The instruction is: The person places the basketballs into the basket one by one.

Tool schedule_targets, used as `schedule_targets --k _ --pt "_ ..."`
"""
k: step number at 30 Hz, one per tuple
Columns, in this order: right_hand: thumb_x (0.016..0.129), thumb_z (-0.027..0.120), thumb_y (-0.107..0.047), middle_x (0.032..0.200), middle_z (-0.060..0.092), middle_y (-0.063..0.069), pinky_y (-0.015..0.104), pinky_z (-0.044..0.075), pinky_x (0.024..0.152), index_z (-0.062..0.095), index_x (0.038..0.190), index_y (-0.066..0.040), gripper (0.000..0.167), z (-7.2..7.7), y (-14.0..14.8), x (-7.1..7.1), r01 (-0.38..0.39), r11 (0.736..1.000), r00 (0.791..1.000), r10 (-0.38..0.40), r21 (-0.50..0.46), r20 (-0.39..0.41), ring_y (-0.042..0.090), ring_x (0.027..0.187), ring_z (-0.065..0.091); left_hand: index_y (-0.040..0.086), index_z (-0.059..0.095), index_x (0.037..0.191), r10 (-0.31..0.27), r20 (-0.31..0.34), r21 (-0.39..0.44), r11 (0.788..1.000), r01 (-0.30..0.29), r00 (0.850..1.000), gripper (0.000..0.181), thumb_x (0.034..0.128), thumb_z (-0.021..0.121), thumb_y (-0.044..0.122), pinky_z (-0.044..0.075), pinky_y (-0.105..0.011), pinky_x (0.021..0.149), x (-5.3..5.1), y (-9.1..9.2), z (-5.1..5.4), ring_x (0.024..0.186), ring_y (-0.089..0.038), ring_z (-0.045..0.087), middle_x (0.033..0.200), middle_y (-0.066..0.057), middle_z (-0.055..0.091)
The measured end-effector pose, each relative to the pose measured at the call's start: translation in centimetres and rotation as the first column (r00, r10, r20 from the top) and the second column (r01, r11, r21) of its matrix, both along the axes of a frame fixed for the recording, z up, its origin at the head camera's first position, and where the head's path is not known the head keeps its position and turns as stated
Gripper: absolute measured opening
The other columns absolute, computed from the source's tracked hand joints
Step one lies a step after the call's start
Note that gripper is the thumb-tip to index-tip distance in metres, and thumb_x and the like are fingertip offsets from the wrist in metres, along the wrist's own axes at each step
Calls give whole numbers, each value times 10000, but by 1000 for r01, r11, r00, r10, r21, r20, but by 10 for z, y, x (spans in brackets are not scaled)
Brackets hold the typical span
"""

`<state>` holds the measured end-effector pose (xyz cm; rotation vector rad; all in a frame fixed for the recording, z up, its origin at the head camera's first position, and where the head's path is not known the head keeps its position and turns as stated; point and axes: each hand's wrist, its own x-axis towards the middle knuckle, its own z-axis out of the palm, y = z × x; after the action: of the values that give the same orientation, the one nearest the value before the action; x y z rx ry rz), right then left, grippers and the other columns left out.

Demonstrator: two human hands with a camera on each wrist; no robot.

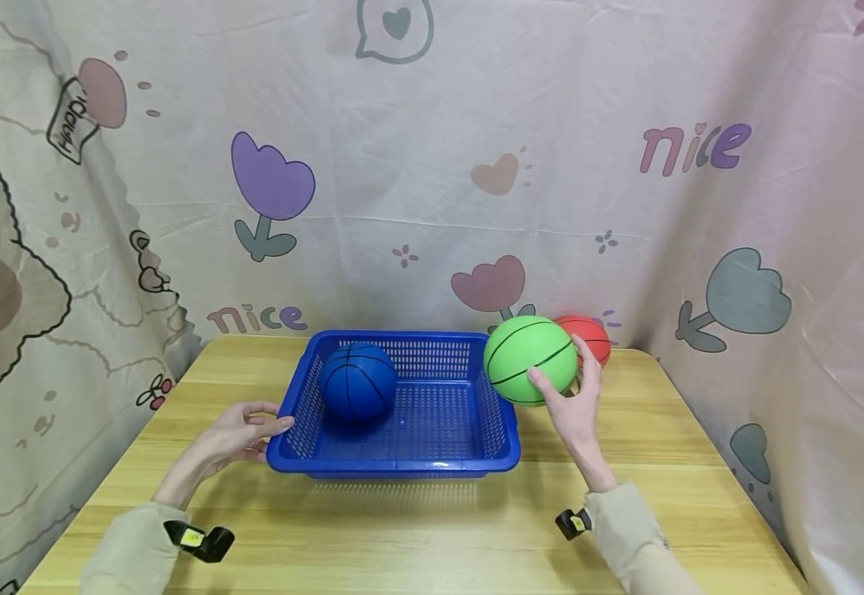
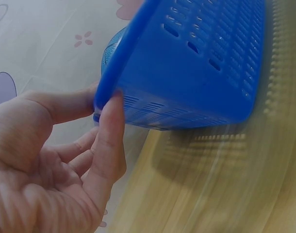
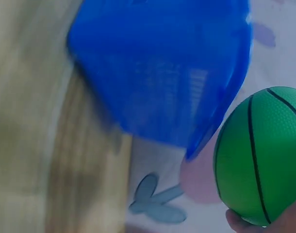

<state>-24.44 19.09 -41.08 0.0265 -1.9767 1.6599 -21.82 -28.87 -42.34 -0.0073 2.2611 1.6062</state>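
Note:
A blue plastic basket sits on the table with a blue ball inside, at its left side. My left hand pinches the basket's left rim between thumb and fingers; the left wrist view shows this grip on the rim up close. In my right hand is a green ball with black lines, held up beside the basket's right rim. The right wrist view shows the green ball next to the basket wall. Behind the right hand, a red ball is partly hidden.
The wooden table runs under the basket, its right part extending past the red ball. A printed curtain hangs behind the table and along both sides.

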Motion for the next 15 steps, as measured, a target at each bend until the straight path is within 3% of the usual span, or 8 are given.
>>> schedule_targets --k 7,15 --pt "782 815 -131 1423 393 156 621 523 946 438 1496 -163 808 10 -29 7 -120 990 992 123 69 -39 310 1253 508 -114 302 1418 -3 13 16 1000 3 1000 679 996 641 297 613 -306 679 1 0 1 734 -138 691 1000 -57 700" --pt "743 866 -198 1416 432 155 601 547 932 468 1474 -184 832 7 -58 7 -184 962 982 187 199 4 316 1291 467 -119 282 1438 5 12 8 1000 -5 1000 707 997 640 301 606 -280 660 1 0 2 738 -135 693 1027 -73 690"
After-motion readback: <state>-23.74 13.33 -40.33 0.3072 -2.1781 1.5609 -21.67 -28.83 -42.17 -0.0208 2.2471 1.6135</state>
